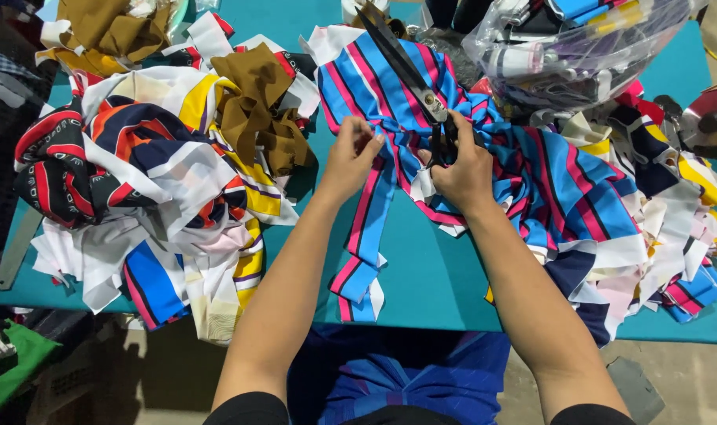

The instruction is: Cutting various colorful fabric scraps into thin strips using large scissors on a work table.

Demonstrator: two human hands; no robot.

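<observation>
My right hand (pixel 462 169) grips the handles of large black scissors (pixel 405 67), whose blades point up and away over a blue fabric with pink, black and white stripes (pixel 547 177). My left hand (pixel 350 157) pinches a strip of the same striped fabric (pixel 366 236) that hangs down toward the near table edge. Both hands sit close together at the middle of the teal table (pixel 429 275).
A heap of mixed fabric scraps (pixel 153 173) in white, navy, red, yellow and brown fills the left side. More scraps (pixel 673 212) pile at the right. A clear plastic bag of fabric (pixel 571 47) and a round metal tool (pixel 713 118) lie at the back right.
</observation>
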